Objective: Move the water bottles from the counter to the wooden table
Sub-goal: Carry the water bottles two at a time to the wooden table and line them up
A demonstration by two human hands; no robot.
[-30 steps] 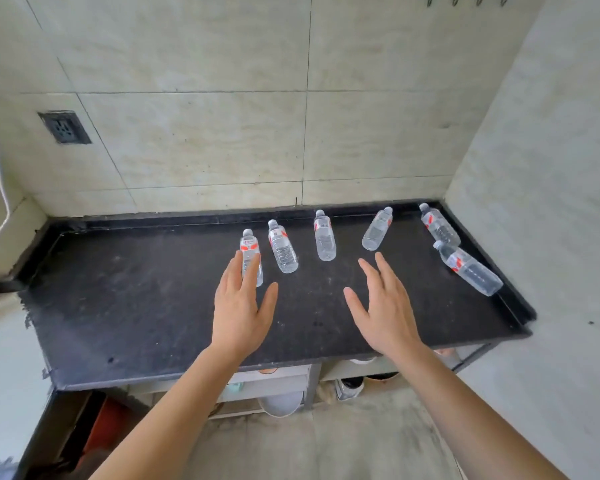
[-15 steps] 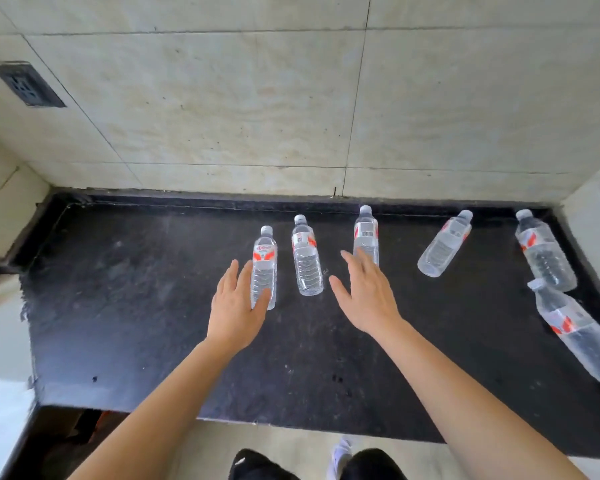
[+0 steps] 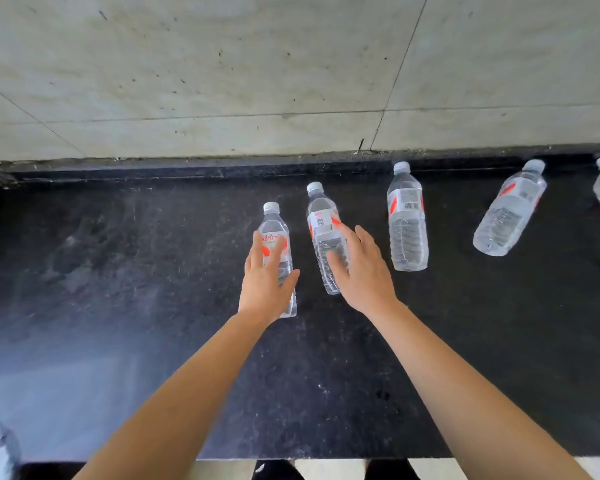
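Because the bottles lie flat on the black worktop (image 3: 118, 271), both hands are held palm-down over them: the left hand (image 3: 265, 282) spreads straight fingers over the leftmost bottle (image 3: 272, 225), the right hand (image 3: 362, 268) over its neighbour (image 3: 321, 216), neither curled round anything yet. Both bottles run lengthwise away from the person, caps toward the wall (image 3: 222, 81), so I'd guess a wrap across the body comes next.
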